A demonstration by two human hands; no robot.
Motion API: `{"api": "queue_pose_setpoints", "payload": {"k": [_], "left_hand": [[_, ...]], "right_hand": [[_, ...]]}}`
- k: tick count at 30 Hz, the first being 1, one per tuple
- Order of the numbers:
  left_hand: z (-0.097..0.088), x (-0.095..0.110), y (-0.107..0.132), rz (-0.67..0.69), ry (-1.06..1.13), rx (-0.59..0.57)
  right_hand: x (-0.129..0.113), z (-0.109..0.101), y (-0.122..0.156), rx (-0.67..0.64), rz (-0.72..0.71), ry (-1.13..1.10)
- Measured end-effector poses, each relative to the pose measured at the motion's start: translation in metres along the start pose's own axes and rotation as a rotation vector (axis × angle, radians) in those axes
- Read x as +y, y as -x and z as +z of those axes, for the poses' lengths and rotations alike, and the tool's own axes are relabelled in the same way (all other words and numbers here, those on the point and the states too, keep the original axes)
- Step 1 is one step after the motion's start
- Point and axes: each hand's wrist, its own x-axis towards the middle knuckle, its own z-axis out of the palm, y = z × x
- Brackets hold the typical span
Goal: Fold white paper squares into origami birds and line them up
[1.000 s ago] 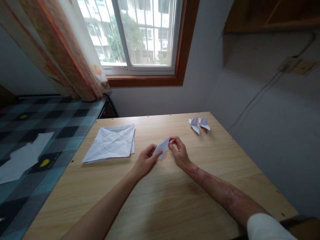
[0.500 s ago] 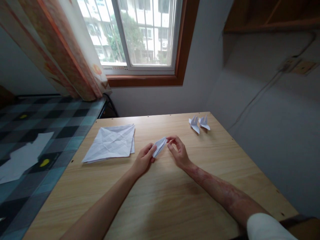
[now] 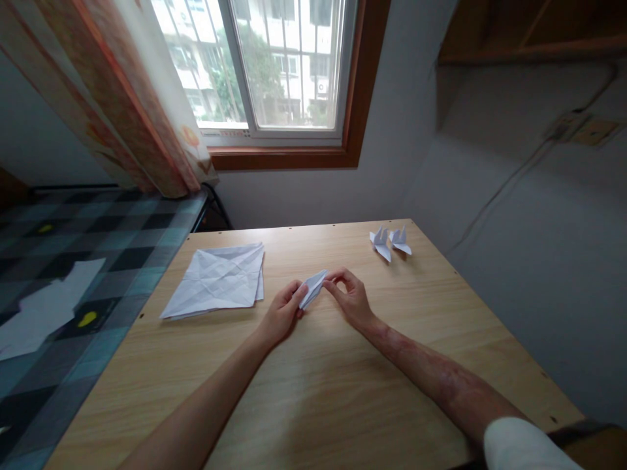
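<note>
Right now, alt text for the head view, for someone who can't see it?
A left hand holds a small folded white paper above a wooden table, the right hand at its far end. Creased white sheets lie to the left; two folded paper figures sit near the far right corner.

White folded paper (image 3: 312,291) shows above a pale, wood-grained table (image 3: 313,391); left of the table spreads a teal-and-black checked cover (image 3: 132,251).

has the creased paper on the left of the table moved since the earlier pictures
No. The creased paper lies in the same place against the left and far edges of the table, with no visible shift either way.
</note>
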Motion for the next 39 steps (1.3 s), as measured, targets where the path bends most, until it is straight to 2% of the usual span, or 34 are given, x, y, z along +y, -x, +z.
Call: {"api": "queue_pose_setpoints", "payload": {"k": [7, 14, 33, 37, 39], "left_hand": [[0.004, 0.005, 0.003, 0.025, -0.117, 0.032], [0.006, 0.008, 0.006, 0.096, -0.294, 0.105], [0.009, 0.015, 0.009, 0.159, -0.303, 0.153], [0.009, 0.018, 0.008, 0.227, -0.342, 0.209], [0.009, 0.018, 0.008, 0.200, -0.298, 0.197]], "right_hand": [[0.003, -0.001, 0.001, 0.024, 0.043, 0.031], [0.013, 0.001, -0.001, 0.001, 0.074, -0.082], [0.014, -0.001, -0.010, -0.111, 0.304, -0.310], [0.013, -0.001, -0.011, -0.112, 0.306, -0.316], [0.013, -0.001, -0.010, -0.129, 0.295, -0.288]]}}
